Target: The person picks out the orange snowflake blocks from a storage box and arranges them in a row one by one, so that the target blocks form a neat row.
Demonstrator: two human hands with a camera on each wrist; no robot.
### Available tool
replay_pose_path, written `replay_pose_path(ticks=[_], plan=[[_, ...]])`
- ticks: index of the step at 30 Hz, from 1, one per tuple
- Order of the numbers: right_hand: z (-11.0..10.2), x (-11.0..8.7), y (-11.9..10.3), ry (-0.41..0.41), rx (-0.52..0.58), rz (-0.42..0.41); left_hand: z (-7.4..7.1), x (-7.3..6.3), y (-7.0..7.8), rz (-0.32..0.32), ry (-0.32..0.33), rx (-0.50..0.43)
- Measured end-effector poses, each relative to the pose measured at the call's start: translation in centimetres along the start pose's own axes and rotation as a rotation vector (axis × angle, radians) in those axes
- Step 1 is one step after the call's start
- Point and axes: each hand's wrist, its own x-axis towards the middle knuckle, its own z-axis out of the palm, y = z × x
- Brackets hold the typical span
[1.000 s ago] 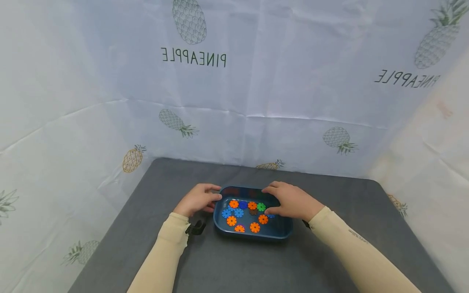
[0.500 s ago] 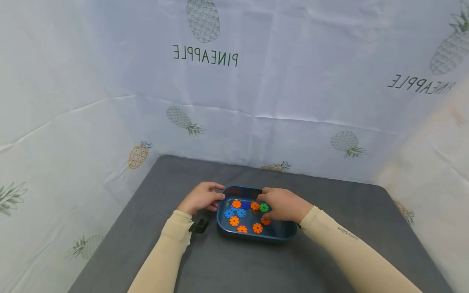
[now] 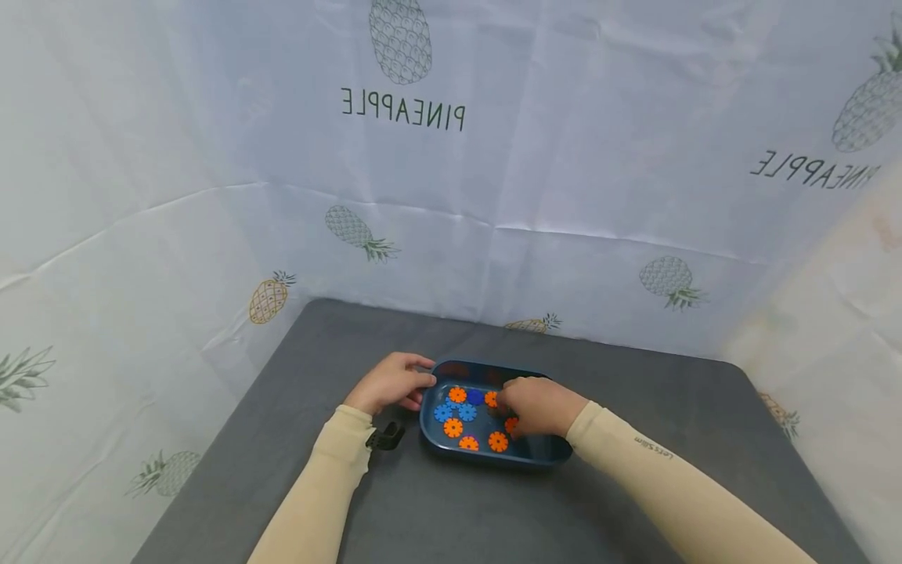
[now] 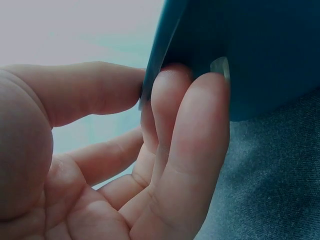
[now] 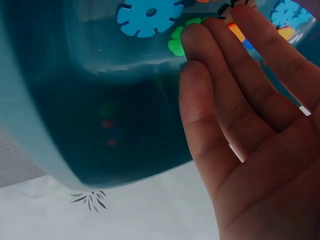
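Note:
A dark blue tray with raised walls rests on the table and holds several flat, notched, flower-shaped plastic discs. Orange discs, light blue discs and a dark blue disc show there. My left hand grips the tray's left wall; in the left wrist view the rim runs between thumb and fingers. Inside the tray's right part is my right hand. Its fingers extend loosely over a green disc and a brown disc, near a blue disc. Its thumb is mostly hidden.
The tray sits on a dark grey tabletop. White cloth printed with pineapples hangs behind and at both sides. A black strap is on my left wrist.
My right hand has moved left and lower into the tray, now covering the green and brown discs. My left hand keeps its grip on the tray wall. The head view has shifted slightly.

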Motion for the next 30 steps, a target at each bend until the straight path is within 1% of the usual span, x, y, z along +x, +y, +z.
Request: replay_pose_path(ticks=[5, 11, 20, 30], plan=[[0.4, 0.3, -0.3, -0.012, -0.005, 0.025, -0.1, -0.1, -0.2, 0.009, -0.008, 0.0], [0.8, 1.1, -0.7, -0.042, -0.059, 0.074, -0.2, 0.0, -0.4, 0.013, -0.007, -0.005], [1.0, 1.4, -0.8, -0.021, -0.106, 0.051, 0.0, 0.0, -0.4, 0.007, -0.002, -0.02], [0.7, 1.5, -1.4, -0.01, -0.121, 0.077, 0.1, 0.1, -0.5, 0.012, -0.001, -0.018]])
